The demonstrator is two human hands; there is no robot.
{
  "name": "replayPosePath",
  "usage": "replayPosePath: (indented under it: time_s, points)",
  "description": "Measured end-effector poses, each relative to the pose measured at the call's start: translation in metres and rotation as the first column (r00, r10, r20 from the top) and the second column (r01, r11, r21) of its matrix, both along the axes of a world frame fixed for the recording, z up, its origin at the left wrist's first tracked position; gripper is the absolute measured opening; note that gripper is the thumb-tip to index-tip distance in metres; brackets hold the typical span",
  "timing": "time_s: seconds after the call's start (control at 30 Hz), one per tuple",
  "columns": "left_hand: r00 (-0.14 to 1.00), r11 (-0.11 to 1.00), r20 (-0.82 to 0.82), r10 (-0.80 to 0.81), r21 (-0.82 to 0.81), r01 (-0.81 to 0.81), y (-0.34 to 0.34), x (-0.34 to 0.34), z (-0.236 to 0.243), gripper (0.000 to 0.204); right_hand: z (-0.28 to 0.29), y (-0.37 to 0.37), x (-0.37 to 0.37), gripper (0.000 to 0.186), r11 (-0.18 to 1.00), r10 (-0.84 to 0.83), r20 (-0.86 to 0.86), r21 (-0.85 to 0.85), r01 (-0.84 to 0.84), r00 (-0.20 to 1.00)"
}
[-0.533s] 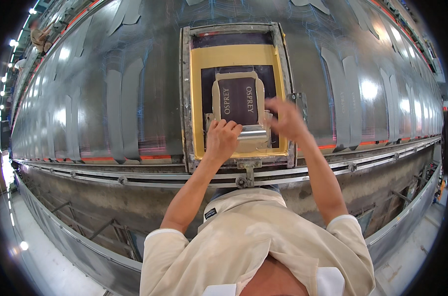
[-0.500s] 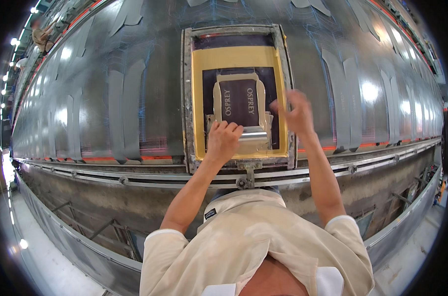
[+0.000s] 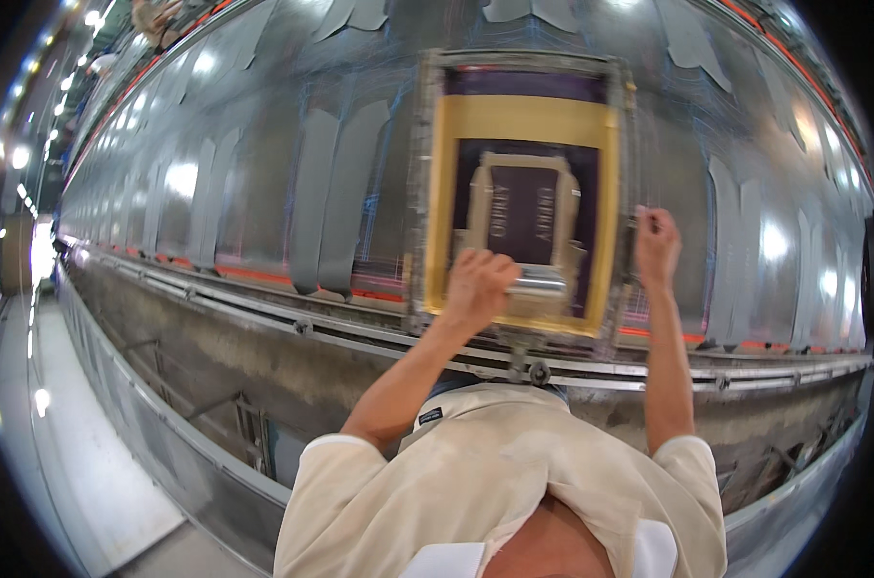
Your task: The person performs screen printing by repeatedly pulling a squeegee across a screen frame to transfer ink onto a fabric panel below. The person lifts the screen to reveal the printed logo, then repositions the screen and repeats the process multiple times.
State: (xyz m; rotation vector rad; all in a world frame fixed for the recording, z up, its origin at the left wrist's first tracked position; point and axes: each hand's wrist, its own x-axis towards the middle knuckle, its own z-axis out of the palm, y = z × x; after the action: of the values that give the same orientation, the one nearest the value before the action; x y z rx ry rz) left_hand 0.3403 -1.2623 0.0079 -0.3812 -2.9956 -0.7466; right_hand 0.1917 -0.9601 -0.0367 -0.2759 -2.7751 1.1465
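Left hand (image 3: 482,287): fingers still curled around metal bar (image 3: 544,280). Right hand (image 3: 658,249): now outside frame (image 3: 426,193), three o'clock; fingers half-curled, hold unclear.

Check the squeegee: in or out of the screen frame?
In: the silver squeegee sits within the yellow border of the screen frame, the left hand gripping its left end.

A long, glossy, dark-grey table (image 3: 263,217) stretches across in front of me.
On it, nearest my body, lies a rectangular metal frame (image 3: 424,193) with a yellow inner border (image 3: 528,116); to either side I see long, flat, lighter-grey pieces (image 3: 312,202) with curved edges, several in pairs, near thin blue lines (image 3: 371,207), and an orange-red strip (image 3: 254,277) along my edge.
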Motion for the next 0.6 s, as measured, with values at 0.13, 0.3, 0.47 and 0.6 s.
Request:
replayPosePath:
  time_s: [0.13, 0.3, 0.47, 0.6]
  points:
    - [0.998, 0.999, -0.065, -0.018, -0.05, 0.015, -0.125, 0.017, -0.017, 0.032, -0.033, -0.133, 0.029, 0.026, 0.982, 0.035, 0.004, -0.187, -0.033, 0.999]
    - [0.999, 0.993, 0.0, 0.04, -0.111, -0.04, -0.271, 0.037, -0.01, 0.027, -0.046, -0.297, 0.052, 0.028, 0.924, 0.007, -0.036, -0.382, -0.021, 0.999]
    - [0.991, 0.991, -0.13, 0.025, -0.128, -0.042, -0.305, 0.062, -0.022, 0.032, -0.049, -0.334, 0.044, 0.028, 0.933, 0.02, -0.004, -0.36, -0.02, 1.0]
    - [0.99, 0.991, -0.121, -0.078, -0.118, 0.064, -0.323, 0.098, -0.044, 0.032, -0.072, -0.347, 0.062, 0.028, 0.963, -0.027, 0.003, -0.267, 0.027, 1.0]
